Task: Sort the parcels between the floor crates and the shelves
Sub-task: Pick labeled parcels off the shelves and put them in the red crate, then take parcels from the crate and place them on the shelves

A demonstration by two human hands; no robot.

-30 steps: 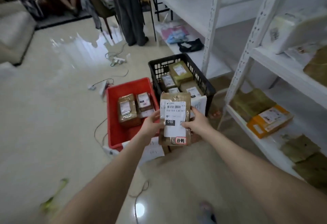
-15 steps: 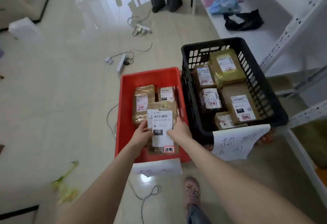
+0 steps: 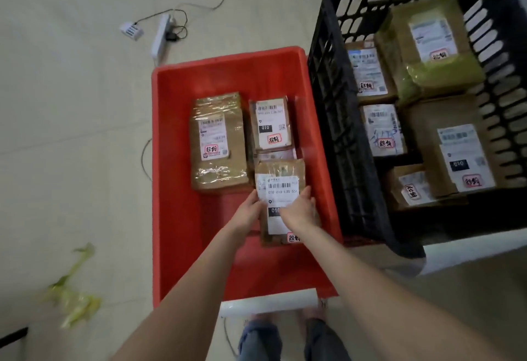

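While both arms are reaching down into the red crate (image 3: 159, 161), the left hand (image 3: 248, 214) is curling round the left edge of a brown labelled parcel (image 3: 281, 169) and the right hand (image 3: 302, 212) is gripping its right edge. The parcel is lying low by the crate's right wall, just nearer than a smaller parcel (image 3: 271, 125); whether it is touching the bottom cannot be told. A black crate (image 3: 330, 104) is standing against the red one.
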